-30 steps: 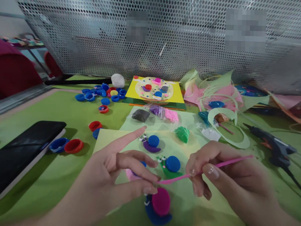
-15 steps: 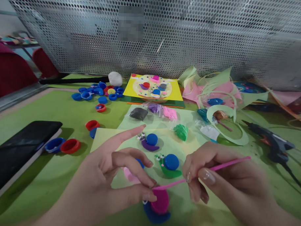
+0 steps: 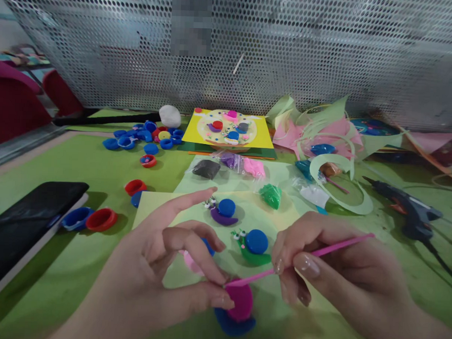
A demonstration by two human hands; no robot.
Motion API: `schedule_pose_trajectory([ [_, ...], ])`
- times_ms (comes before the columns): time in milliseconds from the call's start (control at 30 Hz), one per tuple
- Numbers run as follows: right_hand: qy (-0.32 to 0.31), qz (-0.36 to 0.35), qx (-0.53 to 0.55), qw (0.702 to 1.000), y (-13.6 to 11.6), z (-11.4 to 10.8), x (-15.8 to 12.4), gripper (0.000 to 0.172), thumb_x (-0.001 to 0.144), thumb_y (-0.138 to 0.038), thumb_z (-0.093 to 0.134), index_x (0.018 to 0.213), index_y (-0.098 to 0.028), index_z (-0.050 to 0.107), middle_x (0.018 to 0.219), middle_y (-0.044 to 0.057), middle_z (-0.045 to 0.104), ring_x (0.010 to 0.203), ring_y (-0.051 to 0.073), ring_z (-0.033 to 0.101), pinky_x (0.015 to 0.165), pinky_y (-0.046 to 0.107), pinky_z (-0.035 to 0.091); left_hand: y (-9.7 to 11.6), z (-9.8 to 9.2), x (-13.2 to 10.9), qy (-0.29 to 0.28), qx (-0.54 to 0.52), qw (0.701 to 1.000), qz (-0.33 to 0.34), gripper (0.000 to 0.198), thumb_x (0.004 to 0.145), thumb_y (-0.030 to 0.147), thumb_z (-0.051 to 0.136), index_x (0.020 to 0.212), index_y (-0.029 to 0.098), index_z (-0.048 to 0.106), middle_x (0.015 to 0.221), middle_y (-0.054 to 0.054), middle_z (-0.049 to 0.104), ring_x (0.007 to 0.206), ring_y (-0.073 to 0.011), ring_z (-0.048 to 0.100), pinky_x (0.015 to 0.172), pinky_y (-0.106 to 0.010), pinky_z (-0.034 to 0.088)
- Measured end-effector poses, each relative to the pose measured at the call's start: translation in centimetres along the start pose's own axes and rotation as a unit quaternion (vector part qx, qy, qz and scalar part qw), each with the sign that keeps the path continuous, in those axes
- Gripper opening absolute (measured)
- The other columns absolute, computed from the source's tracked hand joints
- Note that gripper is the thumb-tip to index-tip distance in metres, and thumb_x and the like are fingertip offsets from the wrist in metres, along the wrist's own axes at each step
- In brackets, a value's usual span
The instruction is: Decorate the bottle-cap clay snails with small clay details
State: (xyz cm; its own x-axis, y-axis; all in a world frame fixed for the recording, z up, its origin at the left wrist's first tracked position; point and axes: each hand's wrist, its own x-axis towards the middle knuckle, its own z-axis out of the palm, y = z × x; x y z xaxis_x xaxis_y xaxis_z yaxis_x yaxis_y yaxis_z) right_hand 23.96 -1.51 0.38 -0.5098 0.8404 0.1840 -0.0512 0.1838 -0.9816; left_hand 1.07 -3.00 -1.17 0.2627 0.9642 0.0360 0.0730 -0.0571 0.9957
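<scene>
My right hand (image 3: 319, 271) pinches a thin pink stick tool (image 3: 342, 242), its tip reaching a clay snail with a blue body and a magenta cap shell (image 3: 238, 308). My left hand (image 3: 163, 266) has thumb and bent fingers at that snail's head end, index finger stretched out; whether it grips the clay is unclear. A pink snail (image 3: 191, 261) shows partly behind my left fingers. On the pale yellow sheet (image 3: 150, 204) farther back sit a green snail with a blue cap (image 3: 253, 245) and a purple snail with a blue cap (image 3: 223, 212).
Bagged clay lumps lie beyond: black (image 3: 206, 169), purple and pink (image 3: 244, 165), green (image 3: 271, 195). Loose blue and red bottle caps (image 3: 145, 137) scatter at left, beside a black phone (image 3: 20, 226). A glue gun (image 3: 410, 210) lies at right, paper scraps (image 3: 323, 133) behind, a perforated metal screen (image 3: 289, 53) at the back.
The pink tool's tip dropped slightly onto the magenta shell, and my left thumb and fingers closed in nearer the snail. The view shifted a little.
</scene>
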Motion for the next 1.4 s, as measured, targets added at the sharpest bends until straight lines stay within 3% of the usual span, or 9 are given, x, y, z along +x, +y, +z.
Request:
schedule_pose_trajectory([
  [433,-0.026,0.007,0.029,0.999,0.1,0.0,0.1,0.014,0.095,-0.03,0.052,0.085,-0.022,0.06,0.068,-0.003,0.063,0.056,0.006,0.054,0.051,0.014,0.044,0.1,-0.2,-0.3,-0.007,0.0,1.0,-0.004,0.085,0.059,0.012,0.085,0.124,0.053,0.049,0.06,0.013,0.066,0.089,-0.0113,0.064,0.087,-0.019,0.05],
  [567,-0.032,0.01,0.035,0.999,0.1,0.0,0.2,0.013,0.095,-0.029,0.052,0.086,-0.022,0.059,0.068,-0.002,0.063,0.056,0.006,0.054,0.051,0.014,0.045,0.0,-0.2,0.0,-0.003,0.006,1.0,-0.007,0.073,0.06,0.012,0.085,0.117,0.049,0.059,0.058,0.011,0.064,0.088,-0.0117,0.065,0.086,-0.017,0.05],
  [733,-0.038,0.03,0.048,0.998,-0.1,0.1,0.2,0.017,0.095,-0.032,0.05,0.084,-0.021,0.058,0.067,0.0,0.063,0.053,0.007,0.052,0.048,0.017,0.044,0.3,0.1,0.0,0.01,0.0,1.0,-0.014,0.088,0.055,0.009,0.086,0.123,0.051,0.051,0.054,0.012,0.064,0.086,-0.015,0.067,0.081,-0.021,0.053],
  [833,-0.033,0.049,0.049,0.997,-0.3,0.1,0.2,0.018,0.095,-0.034,0.05,0.083,-0.022,0.057,0.065,0.0,0.063,0.053,0.009,0.051,0.048,0.018,0.044,0.7,0.7,-0.1,0.057,-0.035,0.997,-0.034,0.081,0.053,0.017,0.089,0.119,0.049,0.054,0.051,0.013,0.064,0.085,-0.0157,0.067,0.087,-0.025,0.051],
  [1067,-0.023,0.044,0.06,0.997,-0.3,0.2,0.2,0.02,0.094,-0.034,0.052,0.08,-0.02,0.058,0.062,0.0,0.06,0.051,0.008,0.049,0.047,0.018,0.043,1.5,1.6,-0.1,0.088,-0.066,0.99,-0.088,0.092,0.045,0.024,0.092,0.126,0.039,0.051,0.054,0.011,0.067,0.082,-0.0179,0.065,0.09,-0.026,0.048],
  [1200,-0.008,0.048,0.069,0.996,-0.4,0.2,0.3,0.02,0.093,-0.034,0.053,0.08,-0.02,0.059,0.062,0.0,0.061,0.051,0.008,0.052,0.047,0.017,0.044,1.5,2.0,-0.3,0.099,-0.057,0.99,-0.078,0.071,0.044,0.029,0.092,0.108,0.041,0.065,0.055,0.011,0.067,0.079,-0.0154,0.063,0.085,-0.022,0.047],
  [1300,0.009,0.034,0.068,0.997,-0.5,-0.1,0.7,0.02,0.092,-0.034,0.055,0.079,-0.02,0.061,0.061,0.0,0.061,0.05,0.008,0.053,0.045,0.017,0.044,1.5,2.0,-0.3,0.133,-0.055,0.988,-0.052,0.074,0.046,0.042,0.09,0.113,0.046,0.06,0.063,0.011,0.069,0.084,-0.0149,0.064,0.082,-0.02,0.047],
  [1400,0.031,0.025,0.043,0.998,-0.1,-0.8,1.4,0.023,0.091,-0.034,0.056,0.076,-0.019,0.062,0.059,0.0,0.06,0.049,0.008,0.052,0.043,0.018,0.043,1.6,1.3,0.1,0.155,-0.015,0.986,-0.051,0.066,0.061,0.052,0.079,0.121,0.042,0.053,0.07,0.008,0.07,0.087,-0.0163,0.065,0.081,-0.021,0.049],
])
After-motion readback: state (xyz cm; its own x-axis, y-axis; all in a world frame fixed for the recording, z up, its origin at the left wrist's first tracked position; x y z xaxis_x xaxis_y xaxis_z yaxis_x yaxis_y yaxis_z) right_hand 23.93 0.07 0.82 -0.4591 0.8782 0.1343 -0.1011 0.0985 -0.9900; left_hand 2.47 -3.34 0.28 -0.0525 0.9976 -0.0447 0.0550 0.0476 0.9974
